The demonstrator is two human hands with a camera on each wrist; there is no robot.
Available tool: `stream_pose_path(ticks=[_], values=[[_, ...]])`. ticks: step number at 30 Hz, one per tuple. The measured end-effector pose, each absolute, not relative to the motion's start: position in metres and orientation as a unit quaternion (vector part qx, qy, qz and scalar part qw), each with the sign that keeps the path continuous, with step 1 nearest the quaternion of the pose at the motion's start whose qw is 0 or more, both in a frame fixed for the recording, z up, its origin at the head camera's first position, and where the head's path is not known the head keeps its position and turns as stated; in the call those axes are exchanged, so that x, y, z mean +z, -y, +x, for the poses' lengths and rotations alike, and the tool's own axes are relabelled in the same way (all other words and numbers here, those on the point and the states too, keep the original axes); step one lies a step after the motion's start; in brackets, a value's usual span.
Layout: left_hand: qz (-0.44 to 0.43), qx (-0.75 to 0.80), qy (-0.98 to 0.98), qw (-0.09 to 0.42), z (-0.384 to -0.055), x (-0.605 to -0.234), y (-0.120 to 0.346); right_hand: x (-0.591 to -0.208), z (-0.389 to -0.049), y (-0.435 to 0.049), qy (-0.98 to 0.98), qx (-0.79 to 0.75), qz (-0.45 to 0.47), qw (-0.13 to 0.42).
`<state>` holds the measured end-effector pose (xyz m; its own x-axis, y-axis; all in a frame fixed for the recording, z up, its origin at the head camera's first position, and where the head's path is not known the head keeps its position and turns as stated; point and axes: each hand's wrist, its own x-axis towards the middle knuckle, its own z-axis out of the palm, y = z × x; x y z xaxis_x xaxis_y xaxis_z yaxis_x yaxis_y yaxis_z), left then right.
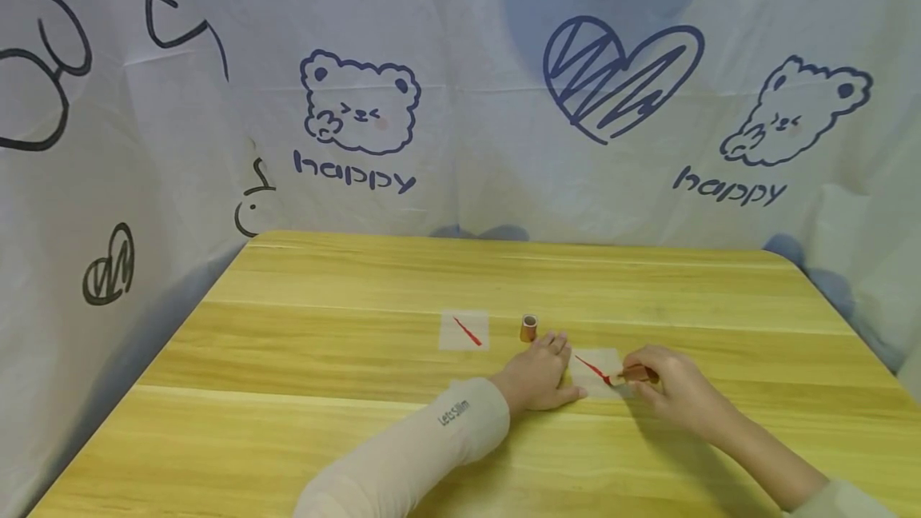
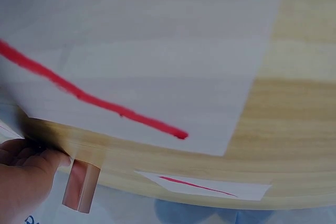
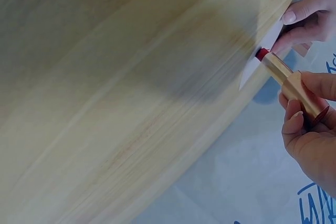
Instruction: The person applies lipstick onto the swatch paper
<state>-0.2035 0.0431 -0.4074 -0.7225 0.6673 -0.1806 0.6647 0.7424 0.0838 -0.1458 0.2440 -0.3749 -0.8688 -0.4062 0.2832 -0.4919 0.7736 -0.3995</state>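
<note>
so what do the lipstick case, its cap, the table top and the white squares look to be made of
Lipstick case: shiny gold and copper tones, perhaps metal or metal-coated plastic; can't tell which.
Cap: glossy, coppery, with bright streaks; same doubt.
Table top: grain streaks suggest wood or printed laminate, low sheen.
White squares: thin, matt, flat sheets with straight edges, probably paper.

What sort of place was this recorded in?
Possibly a makeshift filming booth: a wood-grain table with pale cloth sheets hanging behind and beside it, bearing cartoon bears and hearts.
</note>
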Motion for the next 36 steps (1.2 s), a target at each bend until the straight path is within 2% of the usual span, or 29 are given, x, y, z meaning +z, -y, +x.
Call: stream_pose_path(ticks=[14,36], values=[[0.361,0.012,-0.928,0.096,-0.2041,-0.4094,-0.0433,-0.3716,-0.1435,-0.2442,0.946,0.235,0.215,0.061],[0.354,0.014,-0.929,0.107,-0.2034,-0.4073,-0.0434,-0.3698,-0.1418,-0.2475,0.944,0.240,0.219,0.056]])
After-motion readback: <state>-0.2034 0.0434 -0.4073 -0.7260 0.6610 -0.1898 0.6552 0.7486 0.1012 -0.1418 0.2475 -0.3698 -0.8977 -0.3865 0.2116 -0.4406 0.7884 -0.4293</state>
